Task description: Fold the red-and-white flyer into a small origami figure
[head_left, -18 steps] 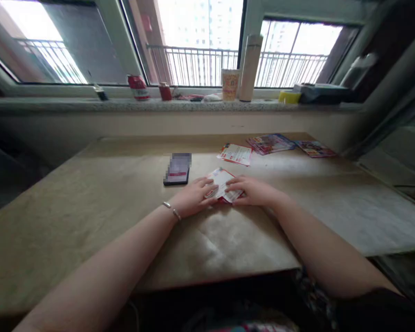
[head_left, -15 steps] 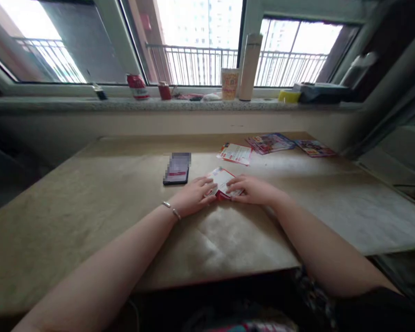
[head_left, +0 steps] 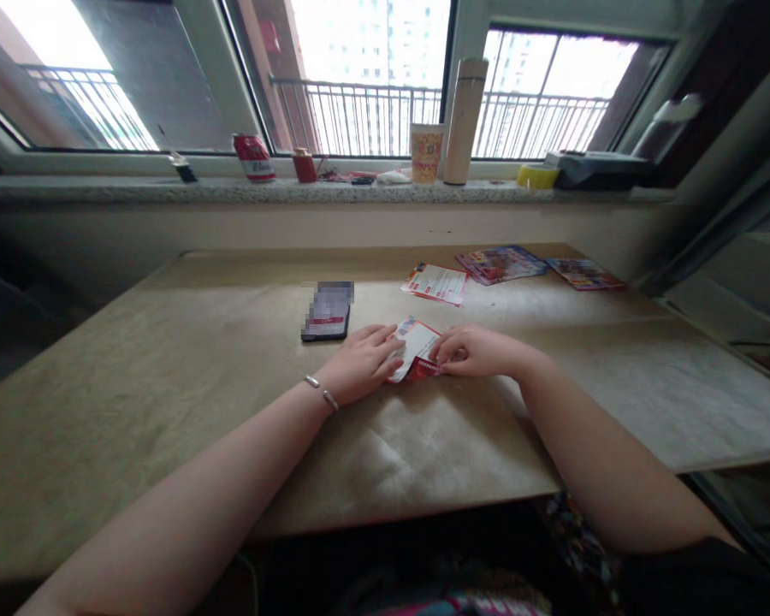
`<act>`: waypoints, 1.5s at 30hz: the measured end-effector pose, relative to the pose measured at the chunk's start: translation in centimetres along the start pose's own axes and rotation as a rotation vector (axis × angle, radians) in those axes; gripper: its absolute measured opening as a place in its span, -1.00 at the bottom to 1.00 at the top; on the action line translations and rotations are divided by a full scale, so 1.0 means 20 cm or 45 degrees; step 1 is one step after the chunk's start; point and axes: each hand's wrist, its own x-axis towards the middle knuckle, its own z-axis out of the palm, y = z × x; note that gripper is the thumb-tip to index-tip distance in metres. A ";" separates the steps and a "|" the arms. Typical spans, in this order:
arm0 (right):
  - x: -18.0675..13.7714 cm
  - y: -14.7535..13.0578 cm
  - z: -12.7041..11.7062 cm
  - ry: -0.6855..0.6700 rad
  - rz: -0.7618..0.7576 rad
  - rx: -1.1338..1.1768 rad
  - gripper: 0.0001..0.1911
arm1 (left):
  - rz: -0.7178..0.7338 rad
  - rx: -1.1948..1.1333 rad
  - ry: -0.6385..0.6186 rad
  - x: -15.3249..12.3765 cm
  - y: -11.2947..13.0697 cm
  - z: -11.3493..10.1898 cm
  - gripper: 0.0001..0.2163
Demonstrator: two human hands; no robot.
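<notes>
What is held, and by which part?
The right hand seems to pinch the paper by its folded red edge; the left hand rests on it.

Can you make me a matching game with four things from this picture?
1. left hand
2. right hand
3. phone
4. red-and-white can

A. standing on the windowsill
B. curled at the right side of the white-and-red paper
C. lying on the table
D. spread over the paper's left side

Pairs: 1-D, 2-B, 3-C, 4-A

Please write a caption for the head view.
Left hand on the paper, right hand at its red edge, phone nearby.
</notes>
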 end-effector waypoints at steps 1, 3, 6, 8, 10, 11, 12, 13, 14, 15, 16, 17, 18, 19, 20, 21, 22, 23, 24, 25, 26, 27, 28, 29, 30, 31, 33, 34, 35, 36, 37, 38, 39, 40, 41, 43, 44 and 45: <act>0.00 0.00 0.00 -0.010 0.023 0.021 -0.84 | -0.010 0.004 -0.011 0.00 0.00 0.00 -0.54; -0.01 -0.01 -0.01 -0.004 0.088 0.058 -0.84 | -0.040 -0.023 -0.065 0.00 -0.02 0.01 -0.52; -0.01 -0.02 0.00 0.025 0.191 0.056 -0.82 | -0.052 -0.096 -0.143 0.00 -0.04 -0.01 -0.51; 0.00 -0.02 0.01 0.045 0.273 0.023 -0.81 | -0.059 -0.132 -0.157 0.00 -0.04 -0.01 -0.50; 0.02 -0.02 0.03 0.101 0.383 -0.029 -0.80 | -0.076 -0.152 -0.146 0.00 -0.04 -0.01 -0.48; 0.02 -0.02 0.04 0.140 0.440 -0.068 -0.80 | -0.077 -0.162 -0.133 0.00 -0.04 -0.01 -0.46; 0.03 -0.02 0.05 0.180 0.493 -0.116 -0.81 | -0.067 -0.175 -0.120 0.00 -0.04 -0.01 -0.44; 0.04 -0.02 0.06 0.213 0.536 -0.166 -0.82 | -0.049 -0.193 -0.108 0.00 -0.04 0.00 -0.42; 0.05 -0.02 0.07 0.234 0.568 -0.213 -0.82 | -0.033 -0.213 -0.097 0.00 -0.03 0.00 -0.39; 0.06 -0.02 0.07 0.246 0.583 -0.256 -0.82 | -0.027 -0.233 -0.090 0.00 -0.03 0.00 -0.37; 0.06 -0.02 0.08 0.258 0.588 -0.296 -0.82 | -0.030 -0.251 -0.089 0.00 -0.03 0.00 -0.35; 0.07 -0.02 0.09 0.274 0.585 -0.336 -0.82 | -0.041 -0.263 -0.090 0.00 -0.02 0.00 -0.34; 0.07 -0.02 0.09 0.291 0.576 -0.376 -0.82 | -0.056 -0.269 -0.091 0.00 -0.02 0.00 -0.33; 0.08 -0.01 0.09 0.310 0.566 -0.413 -0.81 | -0.064 -0.269 -0.092 0.00 -0.02 -0.01 -0.33; 0.08 -0.01 0.10 0.328 0.559 -0.441 -0.81 | -0.062 -0.266 -0.094 0.00 -0.02 -0.01 -0.34; 0.08 -0.01 0.10 0.342 0.560 -0.458 -0.81 | -0.053 -0.259 -0.097 0.00 -0.01 -0.01 -0.35; 0.08 -0.01 0.10 0.350 0.564 -0.463 -0.81 | -0.041 -0.250 -0.099 0.00 -0.01 -0.01 -0.36; 0.08 0.00 0.11 0.354 0.568 -0.464 -0.81 | -0.028 -0.239 -0.101 0.00 -0.01 -0.02 -0.37; 0.08 0.00 0.11 0.360 0.571 -0.466 -0.81 | -0.015 -0.228 -0.103 0.01 -0.01 -0.02 -0.39; 0.08 0.00 0.11 0.366 0.572 -0.471 -0.81 | -0.005 -0.216 -0.106 0.01 0.00 -0.02 -0.40; 0.08 0.00 0.11 0.372 0.571 -0.475 -0.81 | 0.001 -0.204 -0.108 0.01 0.00 -0.01 -0.41; 0.08 0.01 0.11 0.379 0.566 -0.475 -0.81 | 0.007 -0.191 -0.108 0.01 0.00 -0.01 -0.42; 0.08 0.01 0.11 0.388 0.560 -0.467 -0.81 | 0.010 -0.180 -0.105 0.01 0.00 -0.01 -0.43; 0.08 0.02 0.11 0.399 0.555 -0.449 -0.81 | 0.013 -0.170 -0.102 0.00 0.00 -0.01 -0.43; 0.08 0.02 0.11 0.412 0.546 -0.418 -0.80 | 0.015 -0.161 -0.098 0.00 0.00 -0.01 -0.43; 0.08 0.03 0.11 0.427 0.534 -0.376 -0.80 | 0.017 -0.153 -0.094 0.00 0.00 -0.01 -0.42; 0.08 0.05 0.11 0.462 0.508 -0.266 -0.80 | 0.014 -0.137 -0.082 0.00 0.00 0.00 -0.38; 0.08 0.05 0.11 0.480 0.495 -0.200 -0.80 | 0.007 -0.129 -0.073 0.00 0.00 0.00 -0.35; 0.08 0.06 0.11 0.496 0.478 -0.133 -0.81 | -0.001 -0.121 -0.061 0.00 0.00 0.00 -0.32; 0.08 0.06 0.11 0.511 0.459 -0.074 -0.81 | -0.011 -0.114 -0.049 0.00 -0.01 0.00 -0.30; 0.08 0.07 0.11 0.524 0.435 -0.027 -0.80 | -0.020 -0.106 -0.041 0.00 -0.01 0.01 -0.30; 0.08 0.06 0.10 0.538 0.405 0.003 -0.80 | -0.026 -0.095 -0.040 0.00 -0.01 0.01 -0.31; 0.07 0.06 0.09 0.551 0.376 0.017 -0.79 | -0.030 -0.082 -0.043 0.00 -0.02 0.02 -0.35; 0.07 0.06 0.09 0.566 0.357 0.019 -0.79 | -0.034 -0.067 -0.046 0.00 -0.02 0.02 -0.38; 0.06 0.05 0.08 0.577 0.354 0.019 -0.79 | -0.041 -0.053 -0.048 0.00 -0.03 0.03 -0.41; 0.04 0.03 0.06 0.569 0.395 0.037 -0.78 | -0.068 -0.040 -0.043 0.00 -0.03 0.03 -0.42; 0.03 0.02 0.05 0.541 0.433 0.062 -0.78 | -0.085 -0.042 -0.031 0.01 -0.04 0.04 -0.41; 0.03 0.02 0.04 0.512 0.470 0.095 -0.78 | -0.100 -0.051 -0.013 0.01 -0.04 0.04 -0.40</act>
